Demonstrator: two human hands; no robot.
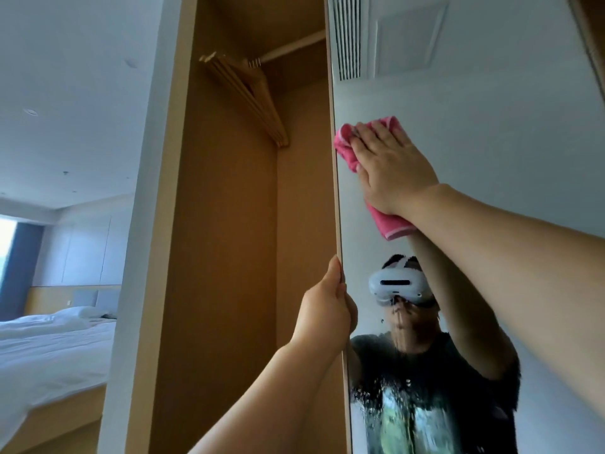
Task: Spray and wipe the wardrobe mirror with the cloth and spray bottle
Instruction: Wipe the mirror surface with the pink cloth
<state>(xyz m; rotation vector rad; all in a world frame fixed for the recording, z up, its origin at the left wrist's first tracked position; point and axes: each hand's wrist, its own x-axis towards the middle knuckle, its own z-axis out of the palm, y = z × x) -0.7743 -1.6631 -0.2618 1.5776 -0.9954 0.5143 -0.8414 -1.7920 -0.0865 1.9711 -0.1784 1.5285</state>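
The wardrobe mirror [491, 132] fills the right half of the view, mounted on an open door. My right hand [391, 165] lies flat on a pink cloth [347, 149], pressing it against the glass near the mirror's left edge, high up. My left hand [327, 306] grips the door's left edge lower down, thumb on the edge and fingers wrapped around it. Spray droplets and runs [397, 398] cover the lower glass. No spray bottle is in view.
The open wardrobe [229, 257] stands left of the door, with wooden hangers [248, 93] on a rail. A bed with white linen [49, 348] lies at the far left. The mirror reflects a person wearing a headset.
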